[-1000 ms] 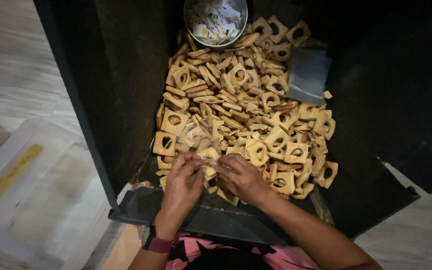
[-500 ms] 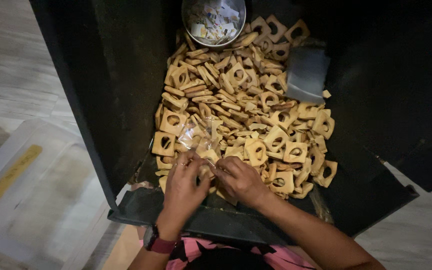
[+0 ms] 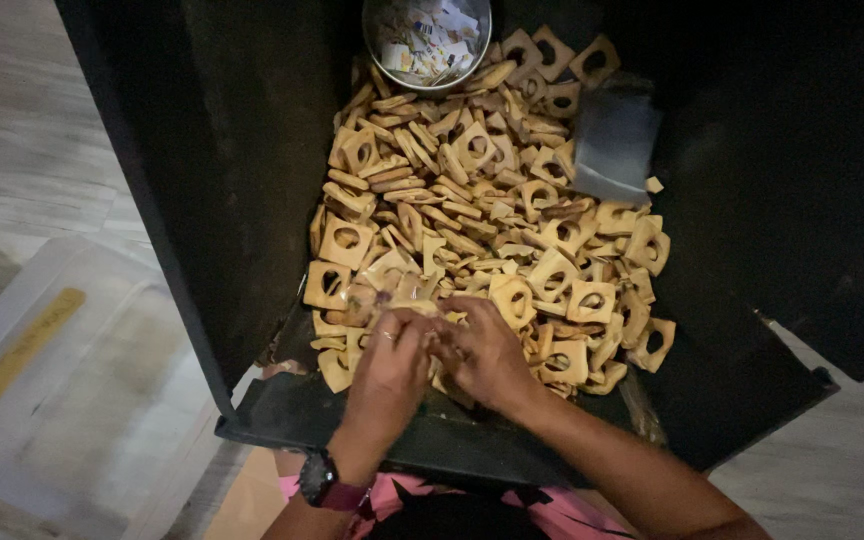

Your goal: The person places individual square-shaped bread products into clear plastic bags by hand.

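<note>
Dark tray [image 3: 282,420] heaped with tan square wooden pieces [image 3: 512,230]. Left hand [image 3: 388,370] and right hand [image 3: 487,350] touching, fingers pinching a clear-wrapped piece [image 3: 404,293] together.

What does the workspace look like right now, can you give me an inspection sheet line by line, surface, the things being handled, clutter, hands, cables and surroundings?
Surface: black tray with tall dark walls, its floor largely covered.
Job's things: heap of tan square pieces with round holes; a small clear wrapped item sits at the fingertips of both hands.
Clutter: round metal bowl of paper scraps at the far end; grey sheet on the heap's right edge.
Grippers: left hand and right hand meet at the heap's near edge, fingers curled; grip unclear. Dark wristwatch on the left wrist.
Cables: nothing seen.
Surroundings: pale wood-grain floor; white lidded bin at left.
</note>
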